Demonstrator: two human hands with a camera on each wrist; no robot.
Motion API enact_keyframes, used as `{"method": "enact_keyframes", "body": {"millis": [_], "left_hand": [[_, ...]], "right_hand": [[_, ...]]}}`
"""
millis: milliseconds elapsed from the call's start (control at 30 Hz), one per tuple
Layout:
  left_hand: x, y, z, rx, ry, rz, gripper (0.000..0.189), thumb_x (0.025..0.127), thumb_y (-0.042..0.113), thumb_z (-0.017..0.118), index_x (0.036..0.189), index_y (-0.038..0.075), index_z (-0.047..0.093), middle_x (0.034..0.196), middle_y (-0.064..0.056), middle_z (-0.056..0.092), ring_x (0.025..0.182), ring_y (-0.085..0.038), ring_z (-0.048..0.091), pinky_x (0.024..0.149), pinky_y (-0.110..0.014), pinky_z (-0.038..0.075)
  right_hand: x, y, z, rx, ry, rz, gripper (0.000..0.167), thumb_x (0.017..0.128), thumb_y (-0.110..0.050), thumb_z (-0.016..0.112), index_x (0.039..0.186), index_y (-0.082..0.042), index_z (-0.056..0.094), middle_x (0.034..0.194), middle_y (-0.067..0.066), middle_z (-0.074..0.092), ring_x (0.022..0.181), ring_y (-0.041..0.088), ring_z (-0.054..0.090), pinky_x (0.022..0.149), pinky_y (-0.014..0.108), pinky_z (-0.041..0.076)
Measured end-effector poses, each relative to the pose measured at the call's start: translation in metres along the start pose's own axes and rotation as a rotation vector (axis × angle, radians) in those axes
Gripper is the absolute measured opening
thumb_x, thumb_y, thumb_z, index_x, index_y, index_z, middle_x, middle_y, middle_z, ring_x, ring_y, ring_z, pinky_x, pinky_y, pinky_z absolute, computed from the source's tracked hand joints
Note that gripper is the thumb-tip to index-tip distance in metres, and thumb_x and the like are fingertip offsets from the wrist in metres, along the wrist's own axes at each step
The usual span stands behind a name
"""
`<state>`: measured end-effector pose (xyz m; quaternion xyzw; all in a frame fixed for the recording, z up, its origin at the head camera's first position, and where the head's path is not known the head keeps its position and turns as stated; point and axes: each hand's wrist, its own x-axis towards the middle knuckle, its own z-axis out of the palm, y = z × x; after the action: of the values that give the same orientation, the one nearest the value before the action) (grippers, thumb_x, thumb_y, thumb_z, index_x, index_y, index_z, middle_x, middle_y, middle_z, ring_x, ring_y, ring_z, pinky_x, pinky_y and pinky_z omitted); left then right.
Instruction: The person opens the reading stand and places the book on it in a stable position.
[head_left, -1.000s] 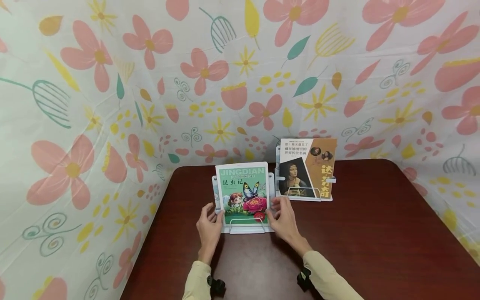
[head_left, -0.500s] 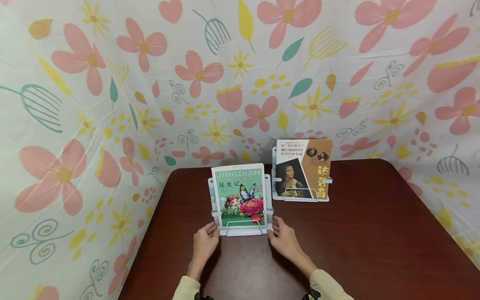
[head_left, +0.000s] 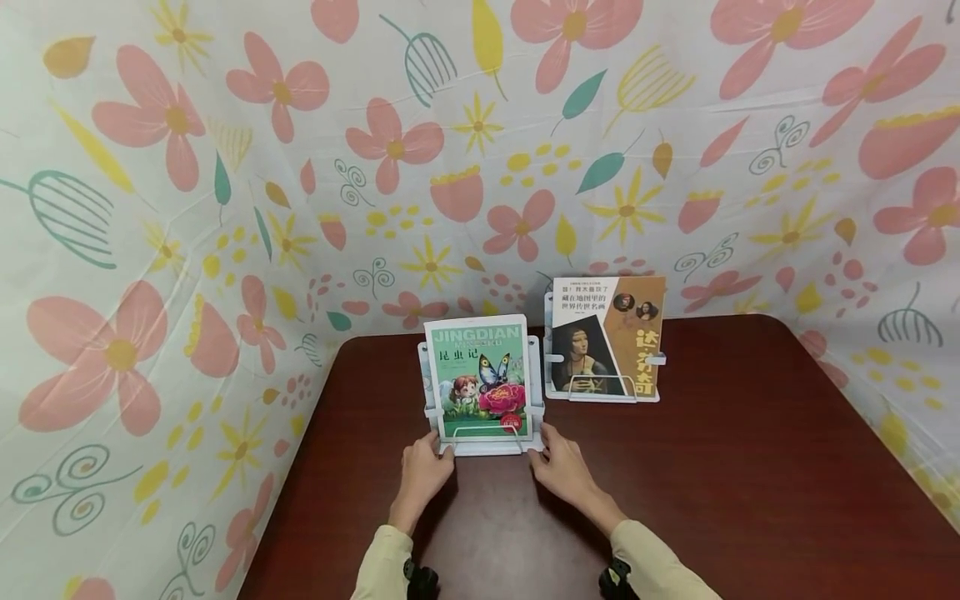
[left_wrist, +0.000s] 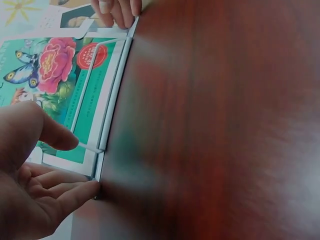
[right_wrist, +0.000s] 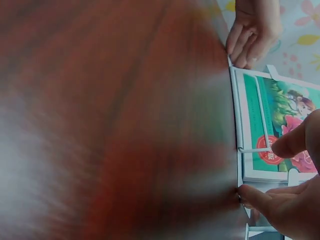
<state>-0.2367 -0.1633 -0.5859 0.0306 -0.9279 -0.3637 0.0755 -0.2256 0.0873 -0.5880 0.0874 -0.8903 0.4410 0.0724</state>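
A green-covered children's book [head_left: 483, 379] stands upright on a white book stand [head_left: 491, 448] with a wire lip across its front. At the stand's lower left corner, my left hand [head_left: 425, 468] holds the base. Its thumb [left_wrist: 60, 136] reaches over the front by the wire, and its fingertips lie at the base edge. My right hand [head_left: 562, 468] grips the opposite lower corner the same way, thumb [right_wrist: 292, 142] in front near the wire end and fingers [right_wrist: 257, 197] at the base edge. Side clips lie along both edges of the book.
Behind and to the right, a second book [head_left: 607, 333] with a portrait on its cover stands on a similar white stand [head_left: 645, 397]. Both stands are on a dark red-brown table [head_left: 750, 467]. A flower-patterned cloth [head_left: 480, 167] rises behind the table and along its left.
Both hands came down from the book's sides to the stand's lower corners. Over the last half second the stand with the green book has slid a little back, toward the cloth.
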Motion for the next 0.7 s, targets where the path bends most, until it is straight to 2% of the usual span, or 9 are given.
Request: {"method": "enact_keyframes", "body": {"millis": [67,100,167,233,300,333,400,533,700], "left_hand": [[0.006,0.002,0.002,0.029,0.000,0.008,0.049,0.088,0.020,0.072,0.127,-0.011,0.065,0.096,-0.023,0.075,0.101,-0.037,0.071,0.092,-0.053,0.055],[0.009,0.002,0.003,0.035,-0.008,0.010,0.046,0.088,0.020,0.071,0.122,-0.011,0.066,0.087,-0.019,0.072,0.090,-0.034,0.070,0.087,-0.051,0.056],[0.014,0.002,0.004,0.033,-0.026,0.007,0.036,0.089,0.020,0.070,0.108,-0.010,0.066,0.071,-0.010,0.059,0.069,-0.026,0.057,0.073,-0.043,0.051],[0.019,0.002,0.005,0.024,-0.044,0.007,0.026,0.089,0.019,0.069,0.091,-0.006,0.060,0.065,-0.002,0.044,0.059,-0.019,0.037,0.061,-0.035,0.038],[0.022,0.001,0.005,0.006,-0.070,-0.004,0.028,0.089,0.018,0.067,0.080,0.000,0.048,0.064,0.001,0.028,0.059,-0.017,0.021,0.059,-0.033,0.025],[0.024,0.000,0.005,0.005,-0.073,-0.005,0.028,0.089,0.018,0.067,0.078,0.003,0.045,0.064,0.003,0.026,0.058,-0.015,0.020,0.059,-0.032,0.023],[0.027,-0.001,0.006,0.004,-0.072,-0.003,0.030,0.088,0.017,0.068,0.077,0.006,0.042,0.064,0.004,0.023,0.058,-0.014,0.019,0.059,-0.031,0.024],[0.037,-0.001,0.008,0.016,-0.067,-0.004,0.030,0.086,0.016,0.067,0.077,0.008,0.039,0.066,0.004,0.023,0.059,-0.015,0.021,0.062,-0.032,0.029],[0.051,0.004,0.009,0.018,-0.094,-0.022,0.029,0.085,0.016,0.065,0.078,0.009,0.038,0.066,0.004,0.023,0.061,-0.015,0.020,0.059,-0.031,0.029]], "right_hand": [[0.006,0.001,-0.001,-0.034,-0.006,-0.019,0.048,0.090,-0.004,0.069,0.131,0.017,0.055,0.117,0.032,0.068,0.100,0.034,0.073,0.078,0.043,0.061],[0.009,0.002,-0.001,-0.052,-0.010,-0.023,0.047,0.091,-0.004,0.068,0.131,0.017,0.055,0.113,0.031,0.070,0.095,0.031,0.073,0.077,0.043,0.061],[0.015,0.002,-0.002,-0.077,-0.018,-0.033,0.046,0.092,-0.005,0.066,0.131,0.018,0.055,0.107,0.029,0.071,0.089,0.028,0.071,0.076,0.044,0.059],[0.021,0.003,-0.002,-0.100,-0.033,-0.037,0.045,0.094,-0.005,0.064,0.132,0.018,0.054,0.108,0.030,0.071,0.091,0.029,0.071,0.079,0.047,0.058],[0.025,0.002,0.000,-0.115,-0.049,-0.036,0.044,0.096,-0.005,0.062,0.132,0.019,0.053,0.114,0.032,0.069,0.099,0.034,0.071,0.084,0.050,0.058],[0.027,0.002,0.000,-0.119,-0.053,-0.043,0.044,0.096,-0.005,0.062,0.132,0.019,0.053,0.115,0.033,0.069,0.103,0.036,0.071,0.084,0.051,0.058],[0.031,0.003,0.002,-0.132,-0.058,-0.060,0.044,0.096,-0.004,0.062,0.132,0.019,0.051,0.118,0.034,0.067,0.106,0.040,0.070,0.084,0.052,0.058],[0.041,0.005,0.005,-0.153,-0.047,-0.111,0.044,0.094,-0.003,0.065,0.129,0.020,0.051,0.114,0.033,0.067,0.101,0.043,0.071,0.078,0.052,0.059],[0.054,0.009,0.005,-0.183,-0.057,-0.114,0.049,0.096,-0.007,0.064,0.133,0.020,0.048,0.123,0.034,0.063,0.108,0.046,0.067,0.085,0.054,0.058]]}}
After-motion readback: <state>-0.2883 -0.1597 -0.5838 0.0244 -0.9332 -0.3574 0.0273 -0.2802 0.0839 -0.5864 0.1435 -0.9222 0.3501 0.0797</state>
